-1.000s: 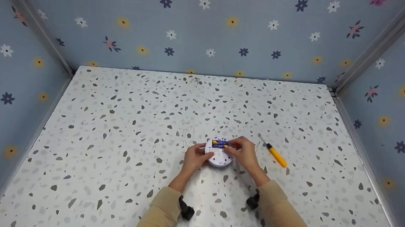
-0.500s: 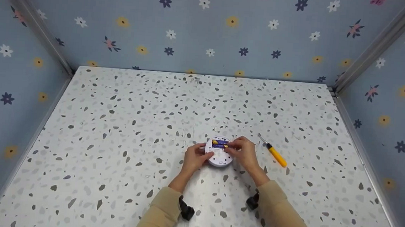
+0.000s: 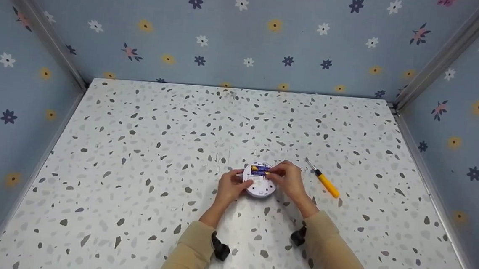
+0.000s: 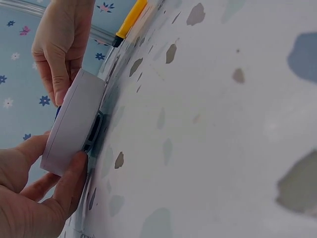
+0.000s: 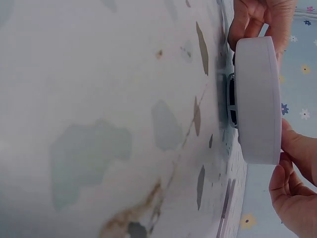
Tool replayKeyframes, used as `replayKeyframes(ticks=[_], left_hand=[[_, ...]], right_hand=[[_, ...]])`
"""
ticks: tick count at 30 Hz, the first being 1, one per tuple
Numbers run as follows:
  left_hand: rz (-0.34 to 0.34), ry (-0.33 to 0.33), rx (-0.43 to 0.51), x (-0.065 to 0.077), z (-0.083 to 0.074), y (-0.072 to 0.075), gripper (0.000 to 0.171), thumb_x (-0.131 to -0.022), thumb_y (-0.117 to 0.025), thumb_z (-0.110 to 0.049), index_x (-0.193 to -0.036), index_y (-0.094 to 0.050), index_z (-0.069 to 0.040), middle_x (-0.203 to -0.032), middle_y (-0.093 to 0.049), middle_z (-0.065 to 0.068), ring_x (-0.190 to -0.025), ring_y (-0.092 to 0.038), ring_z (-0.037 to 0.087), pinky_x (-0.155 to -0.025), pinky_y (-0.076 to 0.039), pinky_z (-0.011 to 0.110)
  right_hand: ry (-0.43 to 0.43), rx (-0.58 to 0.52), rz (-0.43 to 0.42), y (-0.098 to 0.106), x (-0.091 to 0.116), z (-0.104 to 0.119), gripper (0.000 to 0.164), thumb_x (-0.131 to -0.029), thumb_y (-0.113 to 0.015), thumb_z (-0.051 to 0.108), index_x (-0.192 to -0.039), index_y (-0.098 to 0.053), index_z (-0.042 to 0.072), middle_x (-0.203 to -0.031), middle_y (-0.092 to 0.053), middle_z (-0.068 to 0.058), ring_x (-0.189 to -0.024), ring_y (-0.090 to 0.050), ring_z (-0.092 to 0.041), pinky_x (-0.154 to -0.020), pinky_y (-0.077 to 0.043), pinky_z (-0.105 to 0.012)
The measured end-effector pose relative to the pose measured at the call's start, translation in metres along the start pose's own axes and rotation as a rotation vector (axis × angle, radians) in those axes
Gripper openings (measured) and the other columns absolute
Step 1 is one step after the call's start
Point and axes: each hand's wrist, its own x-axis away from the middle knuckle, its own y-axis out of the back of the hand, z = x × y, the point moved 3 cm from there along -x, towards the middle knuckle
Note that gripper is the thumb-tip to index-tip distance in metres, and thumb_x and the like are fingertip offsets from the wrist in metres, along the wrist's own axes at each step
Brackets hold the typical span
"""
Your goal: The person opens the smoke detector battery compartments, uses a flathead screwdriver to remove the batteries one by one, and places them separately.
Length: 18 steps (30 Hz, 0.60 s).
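A round white device [image 3: 261, 190], like a smoke alarm, lies with its open battery compartment facing up. Two blue-and-yellow batteries [image 3: 257, 168] sit in that compartment, side by side. My left hand [image 3: 230, 187] grips the device's left edge, thumb on its face; the left wrist view shows fingers reaching under the white casing [image 4: 74, 121]. Thumb and forefinger of my right hand [image 3: 290, 181] pinch the right end of the nearer battery, partly hiding it. From the right wrist, the casing [image 5: 257, 101] is seen side-on, with a dark bracket-like part beneath it.
To the right of the right hand lies a screwdriver [image 3: 326, 185] with a yellow handle. The speckled white table [image 3: 136, 165] is walled by flowered blue panels [image 3: 246, 33] at the back and sides. Black wrist mounts [image 3: 220, 251] hang below both forearms.
The right hand's fingers have shifted very slightly at the battery end. Left hand, device and screwdriver stay where they were.
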Motion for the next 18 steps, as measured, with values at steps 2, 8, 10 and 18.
replayKeyframes(ticks=[2,8,10,18], left_hand=[[-0.003,-0.019,-0.009,0.0001,-0.0007,-0.0001,0.047,-0.074,-0.072,-0.012,-0.114,-0.055,0.004,-0.088,-0.060,0.014,-0.076,-0.058,0.020,-0.063,-0.051,0.026],[-0.016,-0.061,-0.025,0.0004,-0.0028,0.0000,0.045,-0.073,-0.072,-0.011,-0.112,-0.056,0.005,-0.086,-0.061,0.014,-0.075,-0.060,0.020,-0.063,-0.051,0.026],[-0.018,-0.061,-0.021,0.0006,-0.0032,0.0001,0.045,-0.073,-0.072,-0.011,-0.112,-0.056,0.006,-0.086,-0.061,0.014,-0.075,-0.060,0.020,-0.063,-0.051,0.026],[-0.023,-0.032,-0.037,-0.0009,-0.0013,0.0002,0.045,-0.073,-0.072,-0.012,-0.112,-0.057,0.004,-0.083,-0.061,0.012,-0.071,-0.057,0.016,-0.060,-0.050,0.025]], right_hand=[[0.030,0.014,0.000,0.0000,-0.0002,0.0007,0.011,-0.071,-0.072,0.004,-0.081,-0.069,0.006,-0.078,-0.055,-0.001,-0.070,-0.054,-0.014,-0.063,-0.047,-0.025],[0.098,0.063,0.003,-0.0020,-0.0004,0.0024,0.008,-0.073,-0.069,0.002,-0.081,-0.067,0.002,-0.078,-0.052,-0.003,-0.070,-0.052,-0.015,-0.064,-0.047,-0.026],[0.097,0.069,0.009,-0.0029,-0.0002,0.0021,0.008,-0.074,-0.068,0.002,-0.082,-0.066,0.002,-0.079,-0.051,-0.003,-0.071,-0.051,-0.015,-0.064,-0.046,-0.026],[0.074,0.047,0.018,-0.0014,0.0008,0.0006,0.009,-0.079,-0.065,0.009,-0.085,-0.063,0.003,-0.081,-0.050,-0.003,-0.074,-0.051,-0.015,-0.067,-0.047,-0.027]])
